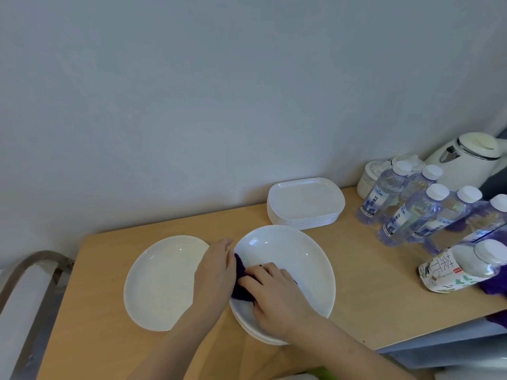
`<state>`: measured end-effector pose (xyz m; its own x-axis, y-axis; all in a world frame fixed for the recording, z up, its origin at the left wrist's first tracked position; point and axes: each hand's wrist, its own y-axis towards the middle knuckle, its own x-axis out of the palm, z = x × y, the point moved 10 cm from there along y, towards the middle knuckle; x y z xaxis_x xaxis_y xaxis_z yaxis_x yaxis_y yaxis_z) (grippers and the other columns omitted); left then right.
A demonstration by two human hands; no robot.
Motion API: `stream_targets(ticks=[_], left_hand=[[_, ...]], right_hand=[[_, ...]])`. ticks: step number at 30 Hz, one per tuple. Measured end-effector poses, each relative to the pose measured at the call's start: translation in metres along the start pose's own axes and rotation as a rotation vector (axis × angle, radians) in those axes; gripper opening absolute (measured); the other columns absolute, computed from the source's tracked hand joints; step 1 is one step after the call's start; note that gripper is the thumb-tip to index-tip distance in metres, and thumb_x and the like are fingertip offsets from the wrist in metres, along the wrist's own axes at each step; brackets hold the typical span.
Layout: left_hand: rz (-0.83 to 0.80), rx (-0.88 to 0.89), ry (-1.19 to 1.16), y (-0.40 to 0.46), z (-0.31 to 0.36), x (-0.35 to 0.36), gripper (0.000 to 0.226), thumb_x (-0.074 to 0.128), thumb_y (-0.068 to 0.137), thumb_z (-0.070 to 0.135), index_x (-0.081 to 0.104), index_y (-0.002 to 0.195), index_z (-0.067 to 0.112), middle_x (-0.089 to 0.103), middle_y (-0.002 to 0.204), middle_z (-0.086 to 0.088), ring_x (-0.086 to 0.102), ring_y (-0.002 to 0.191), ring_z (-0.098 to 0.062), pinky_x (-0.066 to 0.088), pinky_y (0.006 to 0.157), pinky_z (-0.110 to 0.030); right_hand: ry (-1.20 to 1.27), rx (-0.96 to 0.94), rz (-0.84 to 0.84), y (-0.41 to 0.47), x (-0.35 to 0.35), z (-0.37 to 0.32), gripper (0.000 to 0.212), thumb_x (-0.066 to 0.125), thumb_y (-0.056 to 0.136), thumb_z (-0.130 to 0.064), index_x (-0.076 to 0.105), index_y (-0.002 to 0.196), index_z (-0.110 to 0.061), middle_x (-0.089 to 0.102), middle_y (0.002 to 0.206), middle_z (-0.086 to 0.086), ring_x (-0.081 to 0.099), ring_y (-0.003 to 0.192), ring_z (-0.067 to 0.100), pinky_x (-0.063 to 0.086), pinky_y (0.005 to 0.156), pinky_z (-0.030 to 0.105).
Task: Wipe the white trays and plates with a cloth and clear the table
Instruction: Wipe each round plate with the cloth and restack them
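A stack of round white plates [301, 259] sits in the middle of the wooden table [370, 297]. My right hand [277, 294] presses a dark purple cloth [241, 281] onto the top plate's left side. My left hand [216, 270] rests on that plate's left rim, fingers together, touching the cloth's edge. A single white plate [162, 281] lies to the left, partly under my left wrist. A stack of white rectangular trays [306, 201] stands behind, near the wall.
Several water bottles [411, 209] stand at the right, a tea bottle [463, 270] lying in front of them. A white kettle [466, 160] and a jar [370, 176] sit at the back right. A chair back [30, 275] is at the left.
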<state>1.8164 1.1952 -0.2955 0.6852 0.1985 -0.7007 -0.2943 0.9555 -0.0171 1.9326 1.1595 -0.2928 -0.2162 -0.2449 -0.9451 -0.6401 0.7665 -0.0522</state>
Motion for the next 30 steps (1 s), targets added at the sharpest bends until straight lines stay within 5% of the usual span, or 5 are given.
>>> stream_targets(ticks=[7, 12, 19, 22, 30], left_hand=[[-0.047, -0.005, 0.133, 0.003, -0.001, 0.017, 0.039, 0.040, 0.096, 0.009, 0.051, 0.129, 0.028, 0.059, 0.119, 0.009, 0.054, 0.102, -0.012, 0.035, 0.077, -0.023], [-0.041, -0.013, 0.087, 0.001, -0.003, 0.017, 0.043, 0.040, 0.093, 0.007, 0.051, 0.127, 0.032, 0.058, 0.116, 0.014, 0.044, 0.091, -0.004, 0.032, 0.076, -0.024], [-0.048, -0.044, 0.043, 0.003, -0.008, 0.019, 0.042, 0.040, 0.096, 0.006, 0.053, 0.127, 0.030, 0.058, 0.121, 0.012, 0.050, 0.099, -0.009, 0.035, 0.081, -0.025], [-0.054, -0.049, -0.005, 0.004, -0.009, 0.020, 0.042, 0.040, 0.096, 0.004, 0.054, 0.128, 0.026, 0.058, 0.124, 0.009, 0.052, 0.111, -0.014, 0.036, 0.087, -0.024], [-0.107, -0.055, -0.075, 0.005, -0.008, 0.020, 0.042, 0.041, 0.096, 0.003, 0.055, 0.129, 0.025, 0.059, 0.125, 0.008, 0.052, 0.114, -0.014, 0.042, 0.095, -0.031]], right_hand=[[0.069, -0.146, -0.131, -0.042, -0.008, 0.015, 0.039, 0.047, 0.088, -0.018, 0.057, 0.122, -0.035, 0.049, 0.130, -0.015, 0.036, 0.122, 0.012, 0.027, 0.104, 0.027], [-0.031, -0.111, -0.194, -0.052, -0.019, 0.052, 0.036, 0.050, 0.084, -0.016, 0.066, 0.110, -0.036, 0.054, 0.126, -0.017, 0.041, 0.121, 0.010, 0.031, 0.096, 0.026], [-0.287, 0.217, 0.050, -0.039, -0.065, 0.109, 0.043, 0.069, 0.076, -0.015, 0.065, 0.115, -0.032, 0.060, 0.122, -0.007, 0.054, 0.104, 0.025, 0.043, 0.082, 0.034], [-0.287, 0.289, 0.087, -0.021, -0.061, 0.116, 0.046, 0.052, 0.088, -0.012, 0.051, 0.132, -0.029, 0.045, 0.137, -0.005, 0.043, 0.113, 0.027, 0.037, 0.092, 0.034], [-0.186, 0.286, 0.186, 0.033, -0.047, 0.080, 0.043, 0.045, 0.092, -0.007, 0.049, 0.132, -0.021, 0.035, 0.146, -0.001, 0.035, 0.121, 0.030, 0.034, 0.094, 0.038]])
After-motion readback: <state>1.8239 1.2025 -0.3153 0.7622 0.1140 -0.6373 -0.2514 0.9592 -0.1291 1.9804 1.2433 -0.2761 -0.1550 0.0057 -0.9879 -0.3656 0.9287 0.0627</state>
